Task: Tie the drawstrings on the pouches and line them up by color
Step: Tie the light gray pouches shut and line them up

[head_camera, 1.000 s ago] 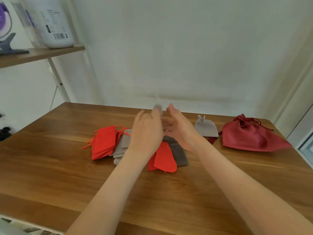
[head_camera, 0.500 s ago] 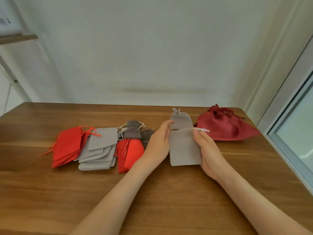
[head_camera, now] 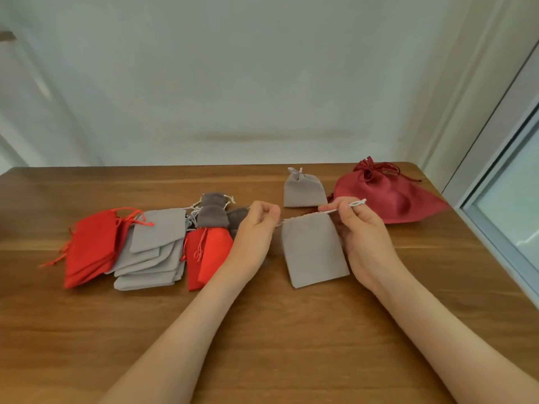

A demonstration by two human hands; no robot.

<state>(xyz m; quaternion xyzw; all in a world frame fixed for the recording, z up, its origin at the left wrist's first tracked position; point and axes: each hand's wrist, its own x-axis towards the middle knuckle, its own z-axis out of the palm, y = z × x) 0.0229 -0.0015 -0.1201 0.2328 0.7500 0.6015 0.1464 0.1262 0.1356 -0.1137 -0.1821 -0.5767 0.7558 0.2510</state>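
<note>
The light grey pouch (head_camera: 313,252) lies mid-tabletop (head_camera: 291,339), with the left hand (head_camera: 256,237) and right hand (head_camera: 364,237) each pinching a drawstring end. A tied grey pouch (head_camera: 303,189) sits just behind. A dark red bag (head_camera: 390,199) lies near the right edge, and bare wood lies in front.

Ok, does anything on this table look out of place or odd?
Nothing is spilled or damaged. The untied pile on the left is jumbled by color: a red stack lies left of the light grey pouches, more red pouches lie right of them, and dark grey pouches overlap their tops.
</note>
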